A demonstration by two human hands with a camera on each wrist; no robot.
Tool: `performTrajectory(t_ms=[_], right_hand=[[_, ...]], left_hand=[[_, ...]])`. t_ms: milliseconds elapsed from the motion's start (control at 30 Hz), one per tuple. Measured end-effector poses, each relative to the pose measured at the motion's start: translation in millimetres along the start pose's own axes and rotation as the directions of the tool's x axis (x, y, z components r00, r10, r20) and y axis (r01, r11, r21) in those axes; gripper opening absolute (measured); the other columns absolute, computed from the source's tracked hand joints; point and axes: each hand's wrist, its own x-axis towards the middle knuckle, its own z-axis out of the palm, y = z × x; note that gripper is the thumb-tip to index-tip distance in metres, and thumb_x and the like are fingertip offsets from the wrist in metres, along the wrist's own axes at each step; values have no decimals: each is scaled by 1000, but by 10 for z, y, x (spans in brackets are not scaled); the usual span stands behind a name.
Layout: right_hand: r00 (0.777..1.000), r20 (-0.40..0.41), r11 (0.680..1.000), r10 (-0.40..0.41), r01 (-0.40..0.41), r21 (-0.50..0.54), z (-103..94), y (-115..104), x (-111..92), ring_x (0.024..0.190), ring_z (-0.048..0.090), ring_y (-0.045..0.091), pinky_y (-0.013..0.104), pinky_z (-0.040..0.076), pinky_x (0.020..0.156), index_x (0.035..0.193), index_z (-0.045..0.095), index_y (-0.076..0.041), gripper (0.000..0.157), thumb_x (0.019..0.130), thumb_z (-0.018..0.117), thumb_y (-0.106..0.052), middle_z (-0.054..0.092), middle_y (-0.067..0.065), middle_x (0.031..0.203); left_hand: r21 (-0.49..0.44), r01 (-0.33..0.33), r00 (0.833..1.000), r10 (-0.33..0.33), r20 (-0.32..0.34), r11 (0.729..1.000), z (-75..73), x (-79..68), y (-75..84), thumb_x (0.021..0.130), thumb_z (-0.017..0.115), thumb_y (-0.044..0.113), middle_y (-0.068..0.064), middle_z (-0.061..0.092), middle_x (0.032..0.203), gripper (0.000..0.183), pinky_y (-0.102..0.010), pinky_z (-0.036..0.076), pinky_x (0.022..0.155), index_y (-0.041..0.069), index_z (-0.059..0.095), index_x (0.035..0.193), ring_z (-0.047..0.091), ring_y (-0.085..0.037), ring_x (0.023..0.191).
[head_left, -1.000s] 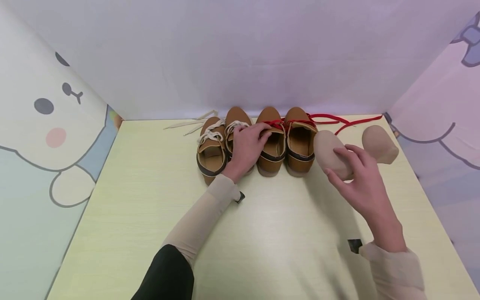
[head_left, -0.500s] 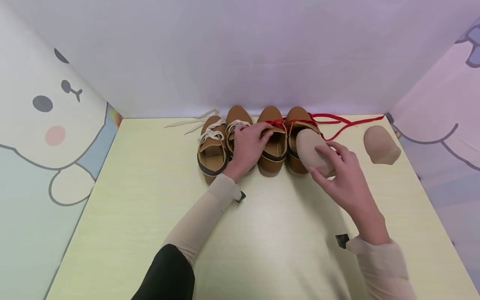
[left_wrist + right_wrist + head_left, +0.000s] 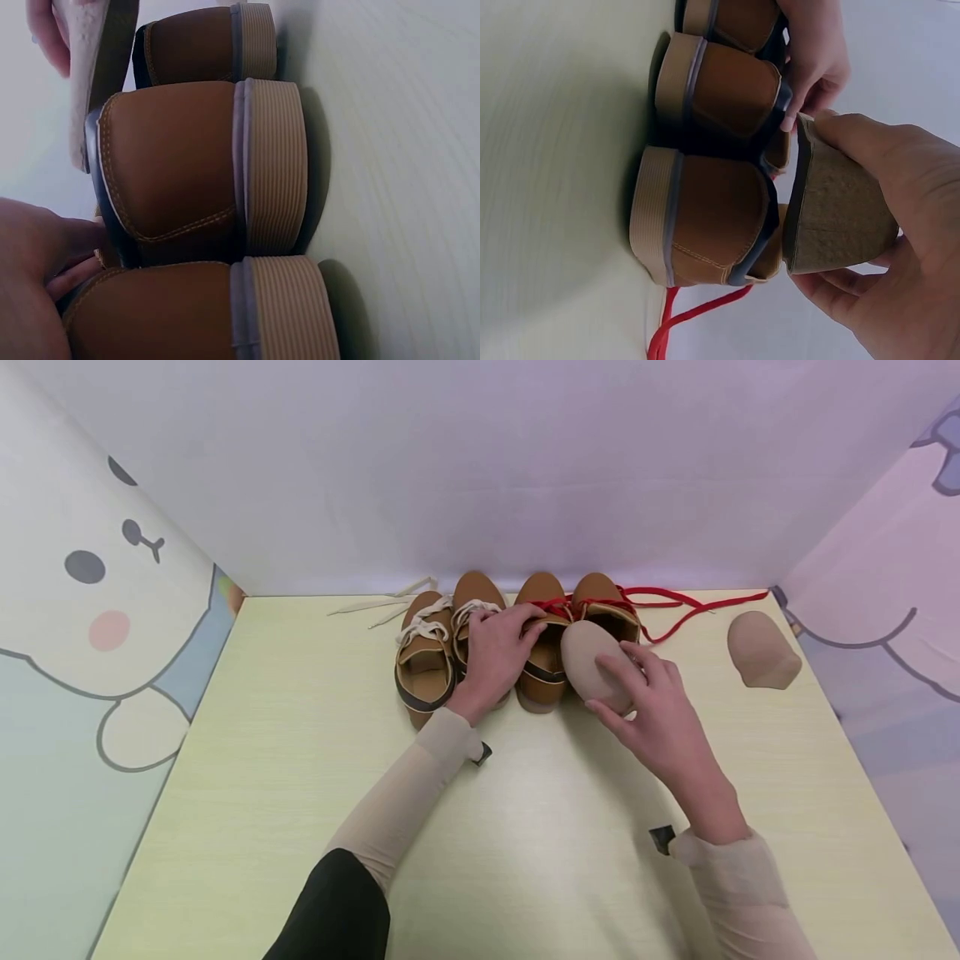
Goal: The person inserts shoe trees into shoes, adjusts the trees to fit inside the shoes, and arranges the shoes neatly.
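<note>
My right hand (image 3: 652, 710) grips a beige moulded-pulp shoe insert (image 3: 592, 664) by its edge, thumb on one side and fingers on the other. The insert is over the rightmost brown shoe (image 3: 596, 589), partly covering its opening, near the red-laced shoe (image 3: 542, 589) beside it. In the right wrist view the insert (image 3: 836, 214) shows a rough brown side. My left hand (image 3: 495, 652) pinches the tongue of that inner red-laced shoe and covers much of a white-laced shoe (image 3: 474, 585). Another white-laced shoe (image 3: 423, 677) stands at the row's left end.
A second beige insert (image 3: 763, 650) lies on the pale wooden table (image 3: 300, 760) at the right. Red laces (image 3: 697, 607) trail right along the back edge, white laces (image 3: 382, 604) left. A grey-white curtain wall (image 3: 487, 477) stands behind the shoes.
My right hand has moved left with the insert, from beside the rightmost shoe to above it, close to the inner red-laced shoe. The left hand has kept its place on the tongue.
</note>
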Motion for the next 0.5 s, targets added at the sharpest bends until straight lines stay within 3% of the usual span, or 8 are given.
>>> performTrajectory(t_ms=[500], right_hand=[[994,106,997,-29,37,-74,-32,-142,123,124,48,53,64,51,93,137,68,-17,51,89,84,-24,48,27,151]], left_hand=[[27,2,1000,-3,9,1000,-15,4,7,104,64,39,13,77,120,23,-43,40,105,29,74,121,72,-12,103]])
